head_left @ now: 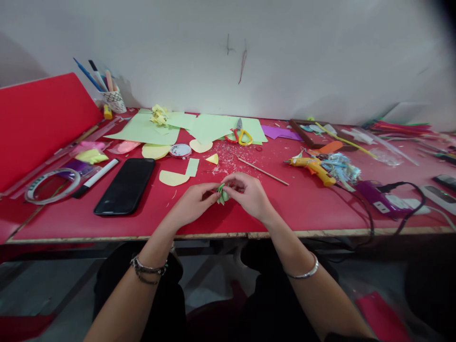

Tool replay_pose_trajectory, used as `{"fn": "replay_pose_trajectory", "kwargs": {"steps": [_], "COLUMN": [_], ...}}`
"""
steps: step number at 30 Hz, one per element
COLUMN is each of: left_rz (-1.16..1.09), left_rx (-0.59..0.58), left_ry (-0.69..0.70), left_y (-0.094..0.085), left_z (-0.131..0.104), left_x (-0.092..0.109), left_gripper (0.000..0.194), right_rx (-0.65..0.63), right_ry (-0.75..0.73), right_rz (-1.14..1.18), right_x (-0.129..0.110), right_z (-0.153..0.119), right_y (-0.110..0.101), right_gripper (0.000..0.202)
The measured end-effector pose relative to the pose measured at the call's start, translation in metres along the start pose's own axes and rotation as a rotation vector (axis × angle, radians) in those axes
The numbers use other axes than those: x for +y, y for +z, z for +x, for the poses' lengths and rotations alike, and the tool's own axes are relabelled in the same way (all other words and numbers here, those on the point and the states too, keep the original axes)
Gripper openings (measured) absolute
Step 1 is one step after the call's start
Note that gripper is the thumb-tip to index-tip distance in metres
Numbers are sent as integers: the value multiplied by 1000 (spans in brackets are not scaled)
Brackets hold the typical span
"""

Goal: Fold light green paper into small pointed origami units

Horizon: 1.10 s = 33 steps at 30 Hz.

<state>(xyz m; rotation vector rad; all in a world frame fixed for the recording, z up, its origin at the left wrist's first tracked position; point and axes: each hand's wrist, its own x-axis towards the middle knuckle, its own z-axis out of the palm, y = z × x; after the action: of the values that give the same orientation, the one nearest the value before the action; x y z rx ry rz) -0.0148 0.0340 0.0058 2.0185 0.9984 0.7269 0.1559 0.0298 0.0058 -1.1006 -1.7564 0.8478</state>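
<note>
Between my two hands is a small green paper piece with narrow, petal-like strips (pixel 223 195), held just above the red tabletop near its front edge. My left hand (pixel 197 200) pinches its left side between thumb and fingertips. From the right, my right hand (pixel 246 191) grips its top with thumb and index finger. Part of the piece is hidden behind the fingers. Just beyond my hands lie a pale yellow half-round paper (pixel 174 178), a small green paper rectangle (pixel 192 167), a yellow paper wedge (pixel 213 159) and a thin wooden stick (pixel 263 171).
A black phone (pixel 124 187) and a tape roll (pixel 52 186) lie left. Scissors (pixel 239 133) rest on green sheets (pixel 210 127) at the back. On the right are a yellow glue gun (pixel 313 168), its cord and a purple power strip (pixel 381 198). Paper scraps litter the middle.
</note>
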Motion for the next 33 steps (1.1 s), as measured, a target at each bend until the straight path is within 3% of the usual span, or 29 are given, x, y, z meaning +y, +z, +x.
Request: {"fn": "replay_pose_trajectory", "kwargs": {"steps": [10, 18, 23, 27, 33], "left_rz": [44, 56, -2, -51, -104], "left_rx": [100, 80, 86, 76, 20], "left_ry": [4, 5, -24, -47, -82], "left_y": [0, 4, 3, 2, -2], "left_z": [0, 1, 0, 1, 0], "left_x": [3, 0, -1, 1, 9], "left_gripper": [26, 31, 35, 34, 29], "right_rx": [3, -22, -62, -79, -4], "right_ry": [89, 215, 221, 195, 71], "right_rz": [141, 329, 408, 381, 115], "right_x": [-6, -7, -4, -3, 0], "right_z": [-2, 1, 2, 1, 0], "right_y": [-1, 2, 1, 1, 4], "right_gripper": [8, 10, 13, 16, 13]}}
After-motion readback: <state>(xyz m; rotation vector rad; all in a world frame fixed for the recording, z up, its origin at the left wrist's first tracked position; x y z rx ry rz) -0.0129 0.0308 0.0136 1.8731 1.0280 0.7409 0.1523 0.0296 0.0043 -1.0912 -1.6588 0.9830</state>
